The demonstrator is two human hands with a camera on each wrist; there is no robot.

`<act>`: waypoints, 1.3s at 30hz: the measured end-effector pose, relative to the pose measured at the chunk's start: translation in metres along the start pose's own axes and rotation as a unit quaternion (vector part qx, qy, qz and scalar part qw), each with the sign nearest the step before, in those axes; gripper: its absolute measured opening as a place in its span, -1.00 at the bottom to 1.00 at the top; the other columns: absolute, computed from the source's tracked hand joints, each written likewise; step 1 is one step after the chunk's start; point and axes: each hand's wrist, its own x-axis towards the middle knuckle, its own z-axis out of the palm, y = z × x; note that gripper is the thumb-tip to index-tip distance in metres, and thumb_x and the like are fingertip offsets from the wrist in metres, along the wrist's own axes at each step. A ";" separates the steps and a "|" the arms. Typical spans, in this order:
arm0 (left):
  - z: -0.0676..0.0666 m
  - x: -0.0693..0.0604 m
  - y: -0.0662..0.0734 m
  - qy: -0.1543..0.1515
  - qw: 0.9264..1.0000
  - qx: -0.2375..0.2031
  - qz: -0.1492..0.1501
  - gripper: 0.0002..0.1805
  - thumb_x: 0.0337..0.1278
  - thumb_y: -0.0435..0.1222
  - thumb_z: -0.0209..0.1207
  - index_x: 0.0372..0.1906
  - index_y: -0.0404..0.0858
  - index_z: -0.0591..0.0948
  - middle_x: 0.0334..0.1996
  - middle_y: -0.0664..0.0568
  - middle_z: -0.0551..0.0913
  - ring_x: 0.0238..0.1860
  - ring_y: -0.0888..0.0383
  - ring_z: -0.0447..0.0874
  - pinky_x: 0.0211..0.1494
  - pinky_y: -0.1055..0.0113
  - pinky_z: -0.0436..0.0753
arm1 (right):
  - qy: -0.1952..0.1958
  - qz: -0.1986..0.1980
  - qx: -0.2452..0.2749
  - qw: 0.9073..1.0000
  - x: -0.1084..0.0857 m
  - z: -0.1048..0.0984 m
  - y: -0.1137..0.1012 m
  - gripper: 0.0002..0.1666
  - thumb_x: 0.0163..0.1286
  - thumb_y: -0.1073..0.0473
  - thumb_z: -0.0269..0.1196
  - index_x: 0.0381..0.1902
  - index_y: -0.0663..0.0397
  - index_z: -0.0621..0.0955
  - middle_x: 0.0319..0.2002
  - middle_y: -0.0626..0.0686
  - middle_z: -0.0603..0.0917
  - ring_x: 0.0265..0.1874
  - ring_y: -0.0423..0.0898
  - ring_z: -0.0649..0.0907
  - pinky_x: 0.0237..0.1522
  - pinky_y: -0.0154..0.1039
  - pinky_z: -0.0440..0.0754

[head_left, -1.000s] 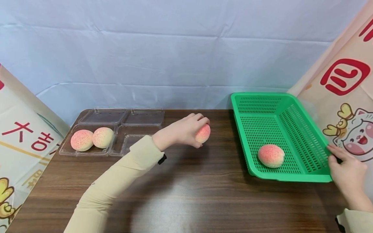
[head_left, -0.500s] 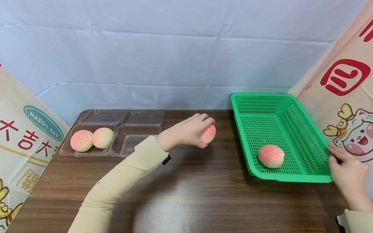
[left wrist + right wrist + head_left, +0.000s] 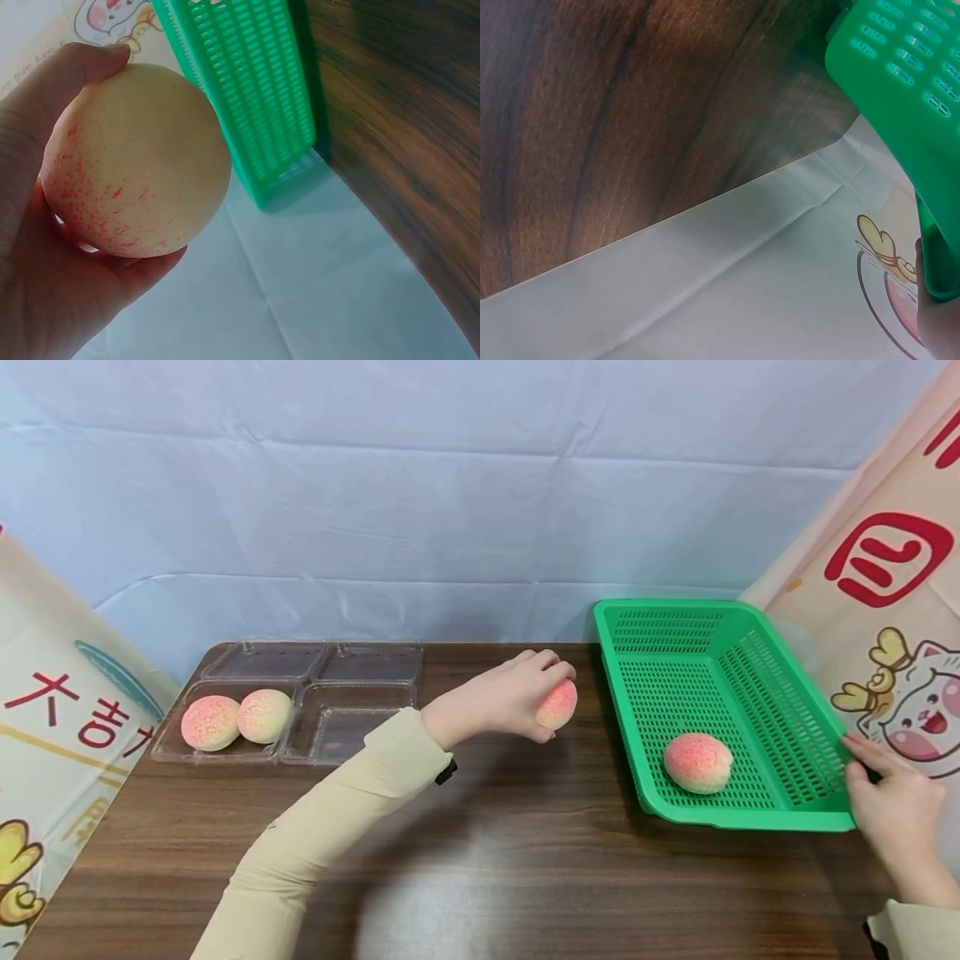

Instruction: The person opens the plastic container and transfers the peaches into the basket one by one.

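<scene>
Your left hand (image 3: 510,697) has moved right, fingers (image 3: 558,671) curled round the peach (image 3: 558,705); just right of them sits the basket (image 3: 750,817), gripped by your right hand (image 3: 896,802); hold lightly against denting, and stay high enough to clear the basket.

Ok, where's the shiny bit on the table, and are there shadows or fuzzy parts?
Head view: pale glare on the table, bottom middle, a shadow beside the left sleeve; left wrist view: a dark strip of shadow beside the green basket; right wrist view: the table's grain looks soft, hazy.
</scene>
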 end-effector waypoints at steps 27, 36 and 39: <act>-0.002 0.020 0.021 -0.014 0.999 -0.002 0.029 -0.25 -0.21 -0.02 0.31 0.17 -0.18 0.35 0.00 0.04 0.38 -0.02 0.11 0.33 0.06 0.38 0.35 | -0.012 0.007 -0.001 1.000 0.000 -0.004 -0.006 -0.60 0.28 0.36 -0.08 0.00 0.41 0.52 0.07 0.29 0.49 0.17 0.15 0.40 0.15 0.02 0.23; -0.001 0.025 0.027 -0.008 0.999 -0.012 0.040 -0.25 -0.23 -0.02 0.32 0.16 -0.20 0.36 0.01 0.05 0.38 -0.03 0.12 0.33 0.04 0.41 0.36 | 0.001 -0.008 0.009 1.000 0.001 0.001 0.004 -0.58 0.27 0.33 -0.07 0.04 0.31 0.54 0.13 0.10 0.49 0.19 0.02 0.40 0.17 -0.04 0.23; -0.001 0.027 0.029 -0.012 0.999 -0.009 0.042 -0.23 -0.21 -0.01 0.31 0.18 -0.21 0.35 0.04 0.04 0.37 0.00 0.11 0.33 0.06 0.42 0.35 | 0.013 -0.013 0.009 1.000 0.003 0.012 0.024 -0.56 0.28 0.28 -0.07 0.07 0.22 0.54 0.17 -0.14 0.44 0.22 -0.18 0.36 0.22 -0.16 0.18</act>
